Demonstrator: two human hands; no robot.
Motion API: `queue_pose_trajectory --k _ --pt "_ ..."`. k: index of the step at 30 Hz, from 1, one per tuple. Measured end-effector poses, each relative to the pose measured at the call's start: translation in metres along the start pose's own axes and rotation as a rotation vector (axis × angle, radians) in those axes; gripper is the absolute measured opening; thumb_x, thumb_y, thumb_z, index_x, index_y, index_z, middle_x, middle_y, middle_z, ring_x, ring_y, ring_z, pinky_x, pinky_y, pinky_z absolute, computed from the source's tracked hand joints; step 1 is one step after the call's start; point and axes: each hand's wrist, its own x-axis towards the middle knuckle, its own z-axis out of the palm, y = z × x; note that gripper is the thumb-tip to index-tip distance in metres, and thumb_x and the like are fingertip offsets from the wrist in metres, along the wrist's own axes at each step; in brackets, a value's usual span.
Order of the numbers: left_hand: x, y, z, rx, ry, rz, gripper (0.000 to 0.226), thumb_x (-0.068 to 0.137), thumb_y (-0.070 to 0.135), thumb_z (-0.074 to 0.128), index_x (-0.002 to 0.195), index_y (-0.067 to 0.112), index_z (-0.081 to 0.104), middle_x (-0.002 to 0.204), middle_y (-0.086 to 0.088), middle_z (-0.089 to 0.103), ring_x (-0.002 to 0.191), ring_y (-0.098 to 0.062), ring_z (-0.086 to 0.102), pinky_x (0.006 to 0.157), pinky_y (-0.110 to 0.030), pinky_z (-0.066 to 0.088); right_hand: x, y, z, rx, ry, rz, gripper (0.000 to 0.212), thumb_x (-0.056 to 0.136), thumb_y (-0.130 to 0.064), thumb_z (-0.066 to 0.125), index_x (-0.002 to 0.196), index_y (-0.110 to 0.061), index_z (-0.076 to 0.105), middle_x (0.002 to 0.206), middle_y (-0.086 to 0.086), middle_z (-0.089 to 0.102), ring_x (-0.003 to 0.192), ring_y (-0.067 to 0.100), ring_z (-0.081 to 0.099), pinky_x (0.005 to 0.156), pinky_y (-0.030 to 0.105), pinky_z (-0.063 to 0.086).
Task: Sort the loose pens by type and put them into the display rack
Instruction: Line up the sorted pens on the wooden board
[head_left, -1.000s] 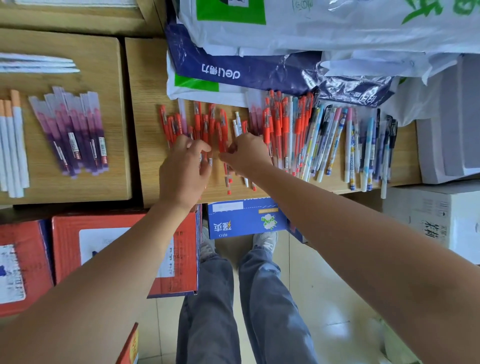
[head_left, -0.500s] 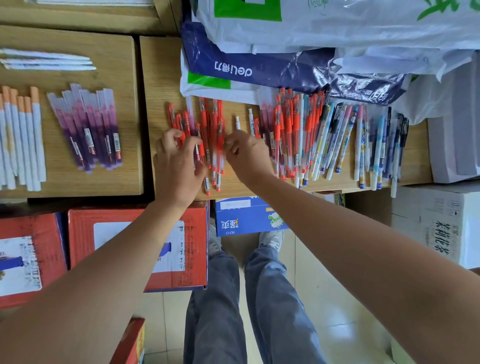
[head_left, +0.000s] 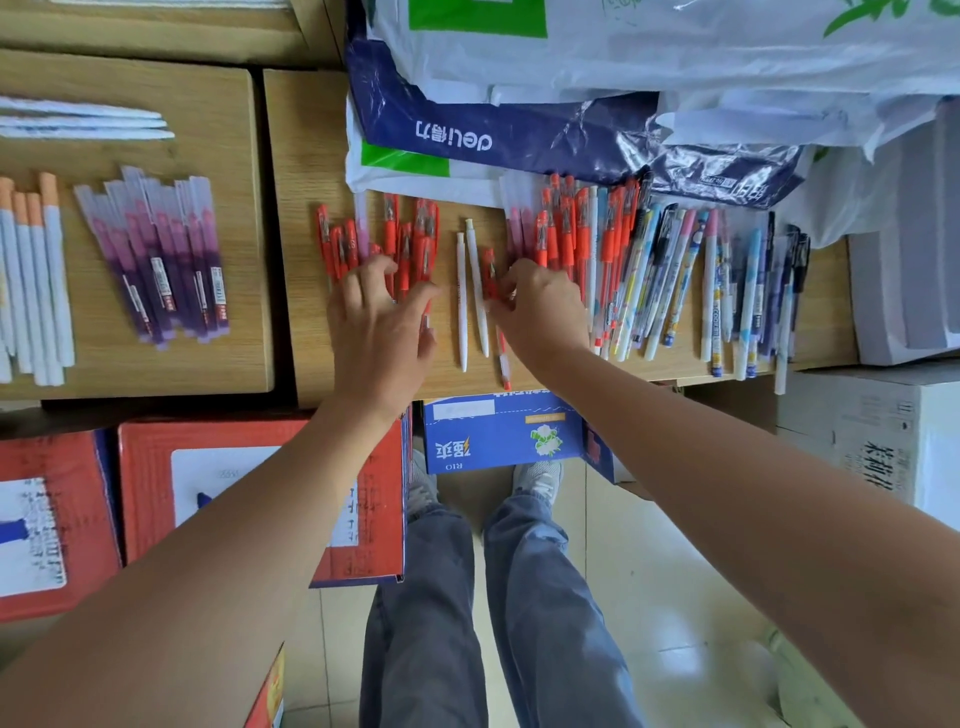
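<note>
A group of red pens (head_left: 387, 236) lies side by side on the middle wooden board (head_left: 306, 156). My left hand (head_left: 382, 327) rests on their lower ends with fingers spread. Two white pens (head_left: 470, 301) lie alone in the gap between my hands. Just right of them, my right hand (head_left: 543, 309) pinches a single red pen (head_left: 503, 358) with curled fingertips. Further right, a mixed pile (head_left: 654, 270) of red, patterned, blue and dark pens spreads out. No display rack is in view.
On the left board (head_left: 228, 338) lie purple pens (head_left: 161, 260), white pens with orange caps (head_left: 31, 280) and white pens (head_left: 78, 119). Plastic bags (head_left: 519, 104) crowd the back. Red boxes (head_left: 156, 493), a blue box (head_left: 498, 436) and white cartons (head_left: 872, 441) stand below.
My hands have drawn apart. The left one slid the red pens leftwards, which uncovered the two white pens. The right one moved right to a red pen by the mixed pile.
</note>
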Motion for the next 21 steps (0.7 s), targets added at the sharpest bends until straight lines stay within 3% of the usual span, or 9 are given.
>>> queue_pose_trajectory --k 4,8,12,17,21 --pt "0.009 0.014 -0.004 -0.02 -0.039 0.021 0.01 0.08 0.024 0.07 0.087 0.017 0.067 0.095 -0.005 0.055 0.093 -0.026 0.051 0.081 -0.038 0.037 0.0 0.002 0.0 0.003 0.011 -0.038 0.02 0.086 -0.025 0.067 0.094 -0.008 0.06 0.078 0.007 0.065 0.069 0.026 0.06 0.056 0.031 0.047" --pt "0.019 0.029 0.004 -0.004 -0.164 -0.084 0.032 0.086 0.049 0.062 0.091 0.018 0.066 0.083 0.002 0.066 0.075 -0.02 0.063 0.059 -0.028 0.037 -0.001 0.002 0.003 0.007 -0.07 -0.092 0.021 0.087 -0.027 0.066 0.097 -0.008 0.063 0.082 0.008 0.066 0.073 0.025 0.062 0.062 0.031 0.051" --pt "0.024 0.033 0.01 0.037 -0.187 -0.127 0.036 0.086 0.051 0.061 0.087 0.016 0.067 0.073 0.001 0.068 0.067 -0.021 0.064 0.055 -0.027 0.035 0.003 0.004 0.002 0.016 -0.044 -0.077 0.018 0.089 -0.024 0.064 0.097 -0.008 0.067 0.085 0.008 0.068 0.077 0.024 0.062 0.061 0.028 0.046" --pt "0.029 0.042 0.005 0.104 -0.186 -0.132 0.05 0.088 0.058 0.053 0.079 0.009 0.058 0.063 -0.002 0.057 0.056 -0.02 0.048 0.047 -0.025 0.025 0.004 0.007 0.002 0.057 -0.014 -0.094 0.018 0.09 -0.02 0.057 0.095 -0.006 0.066 0.077 0.01 0.067 0.065 0.027 0.061 0.056 0.032 0.05" --pt "0.04 0.05 0.003 0.086 -0.191 -0.178 0.057 0.09 0.061 0.046 0.077 0.007 0.056 0.06 -0.005 0.054 0.054 -0.022 0.047 0.042 -0.025 0.02 0.001 0.017 -0.007 0.149 0.046 -0.144 0.015 0.088 -0.016 0.056 0.094 -0.007 0.065 0.064 0.007 0.063 0.054 0.025 0.056 0.048 0.03 0.044"
